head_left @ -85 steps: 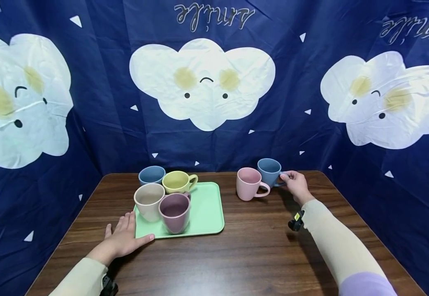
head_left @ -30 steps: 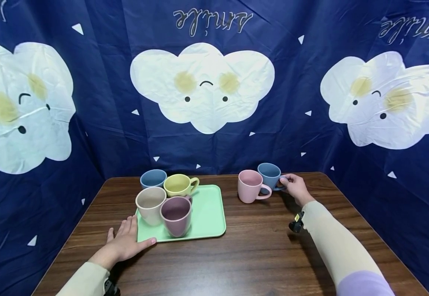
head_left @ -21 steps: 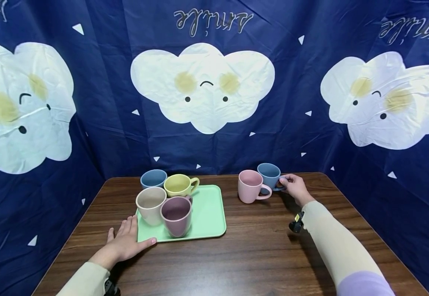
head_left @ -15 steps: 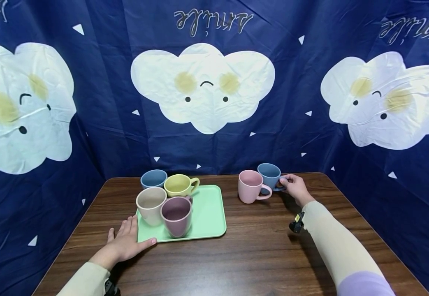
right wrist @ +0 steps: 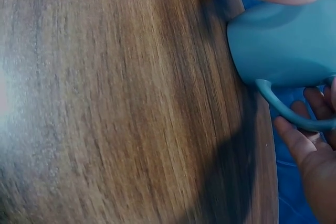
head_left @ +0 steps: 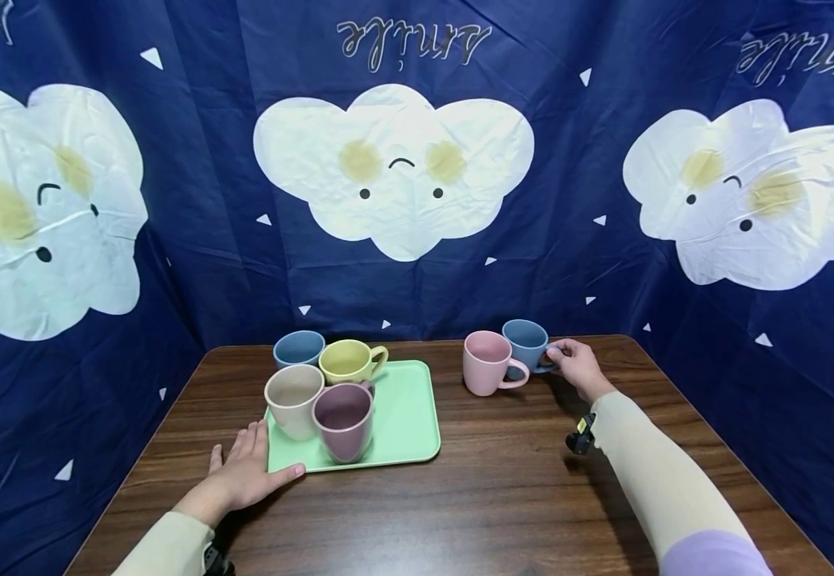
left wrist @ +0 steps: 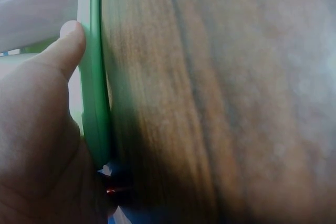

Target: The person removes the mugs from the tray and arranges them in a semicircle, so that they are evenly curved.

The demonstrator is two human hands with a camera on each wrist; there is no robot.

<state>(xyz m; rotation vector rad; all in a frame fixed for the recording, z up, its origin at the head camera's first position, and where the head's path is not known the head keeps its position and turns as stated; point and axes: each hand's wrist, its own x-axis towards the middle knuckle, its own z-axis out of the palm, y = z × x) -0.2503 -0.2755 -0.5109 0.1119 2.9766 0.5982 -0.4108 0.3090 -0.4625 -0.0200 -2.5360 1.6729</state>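
At the back right, my right hand [head_left: 576,366] holds the handle of a blue mug [head_left: 524,342], thumb and fingers around it. In the right wrist view the mug [right wrist: 289,45] stands near the table's edge. A pink mug [head_left: 484,368] stands in front of it, to its left. My left hand [head_left: 240,472] rests at the near left corner of a mint-green tray [head_left: 405,412], fingers straight, thumb along the rim. On the tray are a beige mug [head_left: 293,416], a purple mug [head_left: 345,436] and a yellow mug [head_left: 348,370]. Another blue mug [head_left: 299,346] sits behind the beige one, its base hidden.
A brown wood-grain table [head_left: 417,520] bears everything. Dark blue cloth [head_left: 568,264] with white clouds hangs behind and on both sides, close to the table's back edge.
The blue mug and my right hand have shifted very slightly to the right in the last half second. The head view tilted a little earlier on. My left hand stays on the tray.
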